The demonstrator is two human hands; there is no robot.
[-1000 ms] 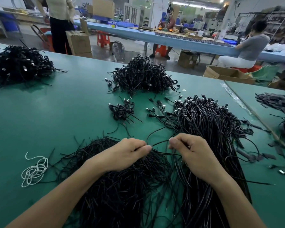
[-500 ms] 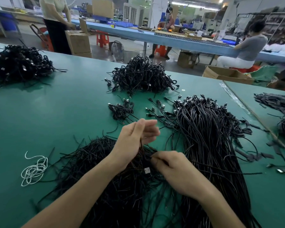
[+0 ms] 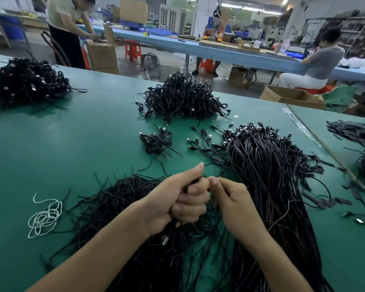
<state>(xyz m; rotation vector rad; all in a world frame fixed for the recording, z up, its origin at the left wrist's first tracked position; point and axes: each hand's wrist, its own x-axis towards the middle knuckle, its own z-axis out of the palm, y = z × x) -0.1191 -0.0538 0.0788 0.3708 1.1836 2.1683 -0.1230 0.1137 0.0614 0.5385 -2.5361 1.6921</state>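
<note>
Head view is showing the green table (image 3: 72, 144) where I am bundling cables, and most of the job is lying ahead. The long sheaf of straight cables (image 3: 268, 186) on my right and the loose tangle (image 3: 118, 203) under my forearms are waiting uncoiled. The finished heap (image 3: 181, 98) at the far middle is showing what is done, with a small cluster of bundles (image 3: 156, 142) nearer me. My left hand (image 3: 177, 203) is curling round one cable (image 3: 193, 182), gripping its gathered loops in the fist just above the tangle. My right hand (image 3: 234, 203) is pinching the same cable beside that fist, so I am judging this bundle only partly wound.
</note>
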